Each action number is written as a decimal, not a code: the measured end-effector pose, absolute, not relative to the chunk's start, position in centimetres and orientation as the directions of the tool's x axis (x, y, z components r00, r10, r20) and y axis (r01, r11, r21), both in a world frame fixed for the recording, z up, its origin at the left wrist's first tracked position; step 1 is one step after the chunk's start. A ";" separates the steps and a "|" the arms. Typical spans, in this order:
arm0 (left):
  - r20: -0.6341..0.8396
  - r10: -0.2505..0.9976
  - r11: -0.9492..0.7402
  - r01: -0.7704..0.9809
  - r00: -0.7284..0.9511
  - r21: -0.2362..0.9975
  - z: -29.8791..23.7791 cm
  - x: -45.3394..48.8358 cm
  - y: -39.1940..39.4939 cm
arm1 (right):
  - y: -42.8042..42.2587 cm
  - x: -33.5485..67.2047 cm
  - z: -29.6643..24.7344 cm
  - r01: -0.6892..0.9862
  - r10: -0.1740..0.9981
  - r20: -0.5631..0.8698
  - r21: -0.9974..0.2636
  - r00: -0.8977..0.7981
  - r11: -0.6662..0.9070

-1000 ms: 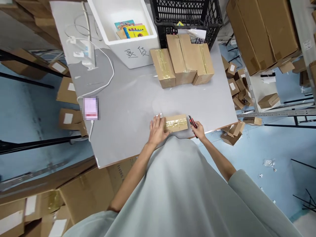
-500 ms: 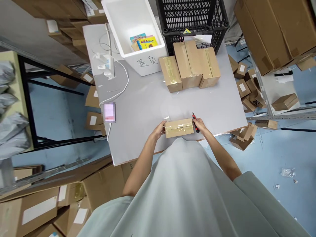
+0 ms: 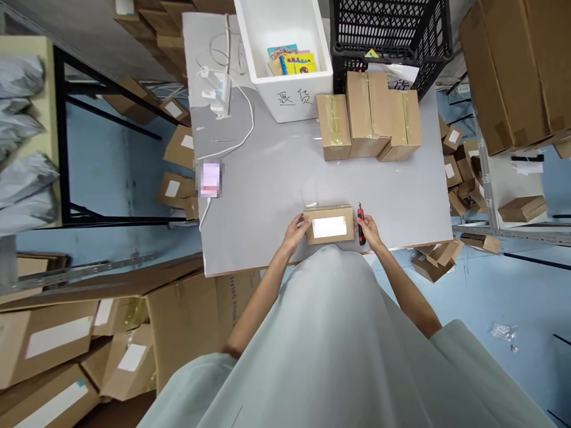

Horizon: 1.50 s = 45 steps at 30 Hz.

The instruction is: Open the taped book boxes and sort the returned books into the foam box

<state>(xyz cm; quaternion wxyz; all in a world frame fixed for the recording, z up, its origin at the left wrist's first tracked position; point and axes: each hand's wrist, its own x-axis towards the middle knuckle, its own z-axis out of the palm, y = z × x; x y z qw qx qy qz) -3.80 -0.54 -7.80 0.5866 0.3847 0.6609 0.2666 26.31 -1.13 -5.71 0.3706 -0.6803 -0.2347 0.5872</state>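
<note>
A small cardboard box point(image 3: 329, 224) lies at the near edge of the grey table point(image 3: 267, 196), its white label facing up. My left hand point(image 3: 296, 231) grips the box's left end with curled fingers. My right hand point(image 3: 368, 230) presses against the right end and also holds a red and black utility knife point(image 3: 361, 217) upright beside the box.
Three taped cardboard boxes point(image 3: 370, 119) stand at the back of the table before a black crate point(image 3: 392, 35). A white foam bin point(image 3: 285, 53) holds colourful booklets. A phone point(image 3: 210, 178) on a white cable lies at the left. Cartons litter the floor on both sides.
The box has been turned over: its taped side faced up before, now the white label does. Both hands closed on its ends. The view shifted left.
</note>
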 end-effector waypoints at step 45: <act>-0.376 0.915 0.350 0.179 0.144 0.920 -10.9 -4.5 -3.0 | 1.7 17.7 1.4 0.678 0.613 -0.320 -0.152 -0.722 0.720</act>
